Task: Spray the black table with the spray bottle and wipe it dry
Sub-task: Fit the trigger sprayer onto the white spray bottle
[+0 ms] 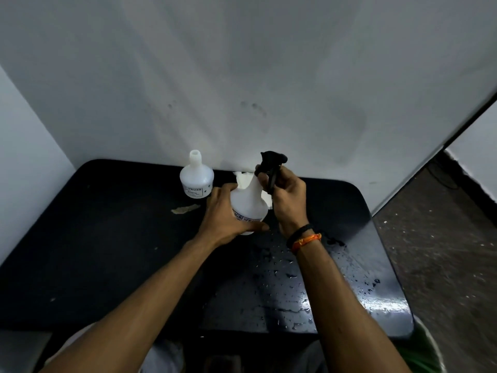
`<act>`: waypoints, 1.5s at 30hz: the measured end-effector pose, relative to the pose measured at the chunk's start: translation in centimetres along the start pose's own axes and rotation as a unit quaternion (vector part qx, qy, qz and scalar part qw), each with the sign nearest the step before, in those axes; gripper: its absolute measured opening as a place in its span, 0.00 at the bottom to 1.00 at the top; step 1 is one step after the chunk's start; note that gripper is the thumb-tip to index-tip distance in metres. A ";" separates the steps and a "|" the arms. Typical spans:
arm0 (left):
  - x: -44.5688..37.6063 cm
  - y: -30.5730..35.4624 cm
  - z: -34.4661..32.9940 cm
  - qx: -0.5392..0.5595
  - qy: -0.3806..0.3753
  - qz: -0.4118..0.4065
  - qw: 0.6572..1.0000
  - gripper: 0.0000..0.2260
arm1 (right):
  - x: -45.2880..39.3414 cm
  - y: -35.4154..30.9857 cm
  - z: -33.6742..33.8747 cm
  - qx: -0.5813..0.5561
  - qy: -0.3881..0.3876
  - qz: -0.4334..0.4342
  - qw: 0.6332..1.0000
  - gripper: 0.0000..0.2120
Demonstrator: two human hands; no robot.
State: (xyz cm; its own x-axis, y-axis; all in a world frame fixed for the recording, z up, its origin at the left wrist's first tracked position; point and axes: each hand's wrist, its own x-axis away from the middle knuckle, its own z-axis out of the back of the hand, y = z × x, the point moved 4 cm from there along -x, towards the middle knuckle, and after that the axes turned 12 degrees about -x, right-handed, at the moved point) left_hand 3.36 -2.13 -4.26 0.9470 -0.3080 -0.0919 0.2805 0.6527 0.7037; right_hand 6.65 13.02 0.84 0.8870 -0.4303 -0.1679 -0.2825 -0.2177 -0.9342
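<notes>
The left hand [227, 214] wraps around the lower body of the white spray bottle [248, 204], fingers curled over its printed label and thumb along the base, grasping it firmly. The right hand [289, 196] grips the black trigger head [271, 164] at the top of the same bottle, fingers closed around the neck and lever. Black and orange thread bands [305, 238] circle the right wrist. The bottle stands near the middle of the black table [94, 251], toward its far edge, its base on or just above the surface; the left hand hides the contact.

Just behind the bottle, a white crumpled cloth or paper [242, 179] shows between the two hands, though most of it is hidden, so its shape is hard to judge. To the left, near the wall [242, 63], a second white bottle [196, 177] stands upright without a cap or sprayer, apart from the held one. A small pale scrap [185, 209] lies on the table in front of it.

Water droplets [282, 278] bead over the right half of the tabletop, under and beyond the right forearm, shining near the front right corner. The left half looks dry and dull.
</notes>
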 end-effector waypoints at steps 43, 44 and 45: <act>-1.4 -3.7 0.7 -0.071 -0.198 -0.082 0.974 0.38 | -0.5 -1.5 8.0 -0.293 0.276 -0.218 0.889 0.17; -1.5 -3.9 0.9 -0.064 -0.192 -0.077 0.976 0.38 | -0.5 -1.5 8.0 -0.294 0.271 -0.229 0.888 0.15; -1.7 -3.9 0.9 -0.055 -0.186 -0.073 0.978 0.38 | -0.5 -1.5 8.1 -0.298 0.266 -0.238 0.885 0.14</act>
State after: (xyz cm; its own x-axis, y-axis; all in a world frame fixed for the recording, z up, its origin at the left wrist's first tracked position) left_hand 0.49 -4.78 -6.22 0.7790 -0.6204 0.0905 0.4432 0.6470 0.6205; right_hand 9.62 20.63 -0.21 0.7040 -0.4838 0.5199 -0.2068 -0.8400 -0.5016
